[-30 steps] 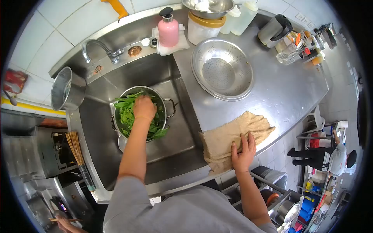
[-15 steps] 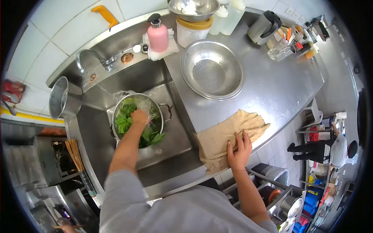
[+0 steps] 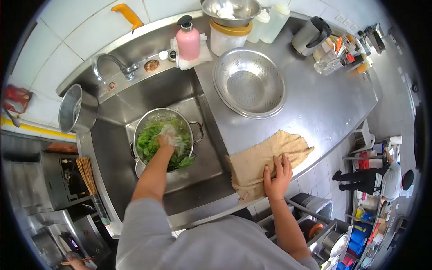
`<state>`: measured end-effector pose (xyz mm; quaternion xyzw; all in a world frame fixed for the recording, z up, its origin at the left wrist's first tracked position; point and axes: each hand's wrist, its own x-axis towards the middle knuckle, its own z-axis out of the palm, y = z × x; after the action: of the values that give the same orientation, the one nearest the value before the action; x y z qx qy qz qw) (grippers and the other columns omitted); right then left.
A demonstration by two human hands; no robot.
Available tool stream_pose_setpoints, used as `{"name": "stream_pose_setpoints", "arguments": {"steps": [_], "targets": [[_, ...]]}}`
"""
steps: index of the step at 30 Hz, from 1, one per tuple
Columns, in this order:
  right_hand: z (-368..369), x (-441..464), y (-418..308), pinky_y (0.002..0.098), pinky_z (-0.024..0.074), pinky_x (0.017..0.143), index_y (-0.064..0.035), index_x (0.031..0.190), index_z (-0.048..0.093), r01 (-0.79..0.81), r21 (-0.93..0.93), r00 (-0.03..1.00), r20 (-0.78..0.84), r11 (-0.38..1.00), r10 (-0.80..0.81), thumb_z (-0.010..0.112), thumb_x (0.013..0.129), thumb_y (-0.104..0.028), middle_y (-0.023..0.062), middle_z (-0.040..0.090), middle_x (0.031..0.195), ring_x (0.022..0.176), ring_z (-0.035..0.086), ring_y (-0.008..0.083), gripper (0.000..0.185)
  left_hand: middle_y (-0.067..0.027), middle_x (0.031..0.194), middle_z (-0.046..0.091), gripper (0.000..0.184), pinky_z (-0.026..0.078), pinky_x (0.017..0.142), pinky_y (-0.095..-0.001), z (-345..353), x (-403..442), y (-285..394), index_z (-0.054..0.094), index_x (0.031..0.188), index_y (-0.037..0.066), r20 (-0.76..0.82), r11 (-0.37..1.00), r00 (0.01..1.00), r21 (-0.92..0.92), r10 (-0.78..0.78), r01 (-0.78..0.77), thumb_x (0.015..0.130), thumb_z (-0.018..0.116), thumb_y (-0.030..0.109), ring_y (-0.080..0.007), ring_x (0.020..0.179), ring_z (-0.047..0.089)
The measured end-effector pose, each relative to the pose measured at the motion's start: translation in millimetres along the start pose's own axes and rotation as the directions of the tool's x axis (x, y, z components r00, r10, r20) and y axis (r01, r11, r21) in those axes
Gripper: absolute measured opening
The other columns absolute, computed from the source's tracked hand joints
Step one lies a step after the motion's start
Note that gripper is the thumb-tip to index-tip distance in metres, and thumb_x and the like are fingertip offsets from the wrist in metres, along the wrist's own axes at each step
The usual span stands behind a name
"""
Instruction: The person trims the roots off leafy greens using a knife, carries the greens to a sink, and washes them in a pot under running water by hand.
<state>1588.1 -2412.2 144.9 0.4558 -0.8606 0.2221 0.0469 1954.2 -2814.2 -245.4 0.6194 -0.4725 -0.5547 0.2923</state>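
Down in the pot (image 3: 191, 118) in the sink, my left hand (image 3: 166, 141) is sunk among green leaves (image 3: 148, 139) and splashing water; its fingers are hidden. A thin stream from the faucet (image 3: 110, 60) falls toward the pot. My right hand (image 3: 278, 176) lies with fingers apart on a tan cloth (image 3: 252, 164) at the counter's front edge. Behind the cloth sits a perforated steel colander (image 3: 249, 85).
A pink pump bottle (image 3: 188, 44), a lidded tub (image 3: 227, 40) under a bowl, and a kettle (image 3: 310, 36) line the back. A metal pot (image 3: 78, 108) and bamboo brush (image 3: 90, 180) flank the sink's left. A person (image 3: 382, 180) stands far right.
My left hand has gone lower into the pot, and the leaves are now down in churning water. My right hand stays on the cloth. The camera view has shifted slightly.
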Motion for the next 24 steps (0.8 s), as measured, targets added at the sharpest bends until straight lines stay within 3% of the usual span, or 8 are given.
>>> {"name": "stream_pose_setpoints", "arguments": {"steps": [3,7,9,15,17,19,20,24], "targets": [[0.3,-12.7,-1.3,0.0572,0.0326,0.12,-0.0098,0.137,0.068,-0.012,0.02,1.0,0.0,1.0,0.012,0.074,0.094,-0.028,0.0218,0.052,0.155,0.144,0.044,0.0465,0.047,-0.0144,0.139,0.067,0.055,0.052,0.102,-0.0491,-25.8,-37.0,62.9,0.06,0.145,0.007,0.194,0.308,0.981,0.934,-0.021,-0.178,0.098,0.065,0.034,-0.0389,0.118,0.065],[-2.3,-4.8,-1.6,0.0575,0.0342,0.119,-0.0102,0.136,0.069,0.008,0.009,1.0,-0.007,1.0,-0.008,0.074,0.094,-0.026,0.0215,0.052,0.155,0.143,0.045,0.0463,0.046,-0.0144,0.13,0.069,0.049,0.053,0.1,-0.0457,-37.5,-83.8,171.2,0.065,0.134,0.002,0.08,0.544,0.986,0.826,0.146,-0.147,0.09,0.069,0.022,-0.0343,0.108,0.068],[-0.5,-4.9,0.7,0.0576,0.0345,0.118,-0.0104,0.136,0.069,-0.01,0.026,1.0,0.01,1.0,0.01,0.074,0.094,-0.025,0.0214,0.052,0.155,0.143,0.045,0.0463,0.045,-0.0166,0.124,0.069,0.05,0.056,0.098,-0.0436,-68.9,-120.7,236.0,0.064,0.13,-0.002,0.338,0.959,0.929,0.277,-0.153,0.057,0.08,0.069,0.006,-0.0308,0.105,0.069],[-0.1,-3.2,-0.4,0.0579,0.0346,0.118,-0.0102,0.136,0.069,0.04,0.0,0.999,0.002,0.999,-0.04,0.075,0.093,-0.024,0.0212,0.052,0.155,0.144,0.045,0.0458,0.046,-0.0119,0.107,0.069,0.056,0.057,0.093,-0.035,-120.9,-142.5,275.0,0.061,0.132,-0.004,0.354,0.971,0.909,-0.016,-0.219,0.24,0.077,0.07,-0.001,-0.0265,0.104,0.067],[-0.4,-4.5,-0.5,0.0582,0.035,0.118,-0.0098,0.136,0.069,0.029,0.005,0.999,0.015,1.0,-0.029,0.075,0.093,-0.024,0.0213,0.053,0.155,0.143,0.045,0.0459,0.046,-0.0171,0.115,0.072,0.061,0.058,0.093,-0.0386,-117.6,-137.4,271.8,0.057,0.134,-0.007,0.375,0.982,0.91,-0.003,-0.176,0.191,0.078,0.076,0.004,-0.0302,0.108,0.07],[0.4,-6.0,-1.5,0.0582,0.0352,0.118,-0.0098,0.136,0.069,0.037,0.002,0.999,0.008,0.999,-0.037,0.075,0.093,-0.024,0.0211,0.053,0.155,0.143,0.045,0.0461,0.045,-0.0291,0.13,0.068,0.066,0.059,0.096,-0.0468,-97.3,-146.3,282.1,0.05,0.135,-0.009,0.048,0.65,0.993,0.753,0.103,-0.104,0.08,0.079,0.011,-0.0445,0.115,0.07],[1.7,-4.9,-1.9,0.0582,0.0354,0.118,-0.0097,0.136,0.069,0.041,-0.002,0.999,-0.006,0.999,-0.041,0.075,0.093,-0.024,0.0208,0.053,0.155,0.143,0.045,0.0462,0.045,-0.0354,0.148,0.056,0.099,0.055,0.107,-0.0467,-83.7,-163.0,305.8,0.038,0.149,-0.013,-0.075,0.581,0.996,0.809,-0.045,0.087,0.079,0.089,0.035,-0.0474,0.135,0.059],[2.8,-5.7,2.6,0.0577,0.0356,0.118,-0.0095,0.134,0.07,0.037,-0.008,0.999,-0.001,0.999,-0.037,0.075,0.093,-0.023,0.0206,0.053,0.154,0.143,0.046,0.0464,0.044,-0.0377,0.169,0.023,0.13,0.051,0.114,-0.0514,-21.1,-194.8,260.7,0.007,0.168,0.0,-0.032,0.633,0.998,0.772,-0.055,0.059,0.079,0.091,0.044,-0.0499,0.152,0.037]]}}
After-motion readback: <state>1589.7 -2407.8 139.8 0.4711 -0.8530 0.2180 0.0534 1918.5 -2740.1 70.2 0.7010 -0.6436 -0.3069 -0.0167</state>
